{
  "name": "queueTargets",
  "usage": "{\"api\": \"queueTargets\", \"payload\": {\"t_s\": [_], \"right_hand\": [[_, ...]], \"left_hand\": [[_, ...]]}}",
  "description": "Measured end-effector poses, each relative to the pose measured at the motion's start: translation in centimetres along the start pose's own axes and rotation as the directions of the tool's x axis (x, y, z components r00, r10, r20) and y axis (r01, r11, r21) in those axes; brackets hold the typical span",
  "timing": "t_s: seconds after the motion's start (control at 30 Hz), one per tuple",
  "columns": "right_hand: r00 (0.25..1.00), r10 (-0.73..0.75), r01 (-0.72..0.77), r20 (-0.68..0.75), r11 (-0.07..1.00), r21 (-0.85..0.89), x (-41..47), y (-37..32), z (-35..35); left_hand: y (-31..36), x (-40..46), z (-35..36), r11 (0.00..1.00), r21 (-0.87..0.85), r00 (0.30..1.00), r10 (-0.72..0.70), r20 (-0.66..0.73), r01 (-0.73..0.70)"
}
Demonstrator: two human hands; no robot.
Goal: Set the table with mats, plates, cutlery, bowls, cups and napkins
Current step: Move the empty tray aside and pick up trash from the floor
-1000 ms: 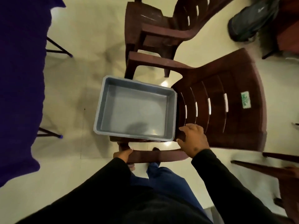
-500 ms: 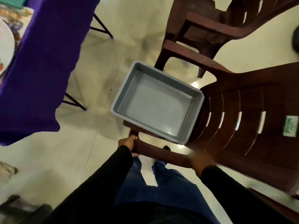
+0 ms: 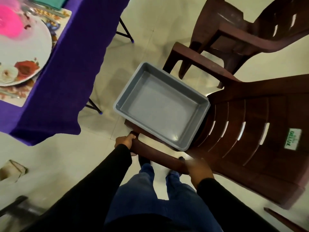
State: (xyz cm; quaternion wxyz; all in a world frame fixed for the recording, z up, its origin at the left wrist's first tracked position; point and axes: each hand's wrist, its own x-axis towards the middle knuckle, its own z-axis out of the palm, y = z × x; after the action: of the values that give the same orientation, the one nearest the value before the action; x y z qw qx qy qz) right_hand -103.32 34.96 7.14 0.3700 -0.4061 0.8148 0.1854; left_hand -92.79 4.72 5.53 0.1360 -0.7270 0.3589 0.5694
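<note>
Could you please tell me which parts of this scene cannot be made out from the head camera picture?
- Right hand: motion-blurred, so its grip on the chair arm cannot be told.
- Plate and pink thing on the table: cut off by the left edge and blurred.
- Chair seat under the grey bin: hidden by the bin.
- Person's feet: mostly hidden by the legs and the chair arm.
</note>
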Motion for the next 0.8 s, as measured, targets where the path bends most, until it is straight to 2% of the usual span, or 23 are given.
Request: {"api": "queueTargets", "payload": {"t_s": [0.43,0.63,0.73,0.77,0.8], "right_hand": [[0.997,-0.077,0.077,-0.016,0.997,-0.019,3.9,-6.4,-4.5],[0.994,-0.102,0.105,0.046,0.993,-0.054,5.2,-8.8,-6.9],[0.989,-0.145,0.146,0.024,0.988,-0.049,5.5,-9.7,-9.2],[0.988,-0.157,0.157,0.001,0.987,-0.025,5.6,-10.1,-10.2],[0.986,-0.168,0.169,-0.02,0.986,0.009,5.5,-10.4,-11.3]], "left_hand": [[2.8,2.3,-7.2,0.995,-0.098,0.999,-0.021,-0.049,0.016],[3.6,2.9,-9.5,0.991,-0.133,0.997,-0.025,-0.079,0.014],[3.6,2.7,-9.7,0.986,-0.164,0.996,-0.038,-0.078,0.024],[3.6,2.3,-9.6,0.99,-0.142,0.994,-0.031,-0.109,0.015],[3.5,1.7,-9.4,0.999,-0.05,0.986,0.0,-0.169,-0.009]]}}
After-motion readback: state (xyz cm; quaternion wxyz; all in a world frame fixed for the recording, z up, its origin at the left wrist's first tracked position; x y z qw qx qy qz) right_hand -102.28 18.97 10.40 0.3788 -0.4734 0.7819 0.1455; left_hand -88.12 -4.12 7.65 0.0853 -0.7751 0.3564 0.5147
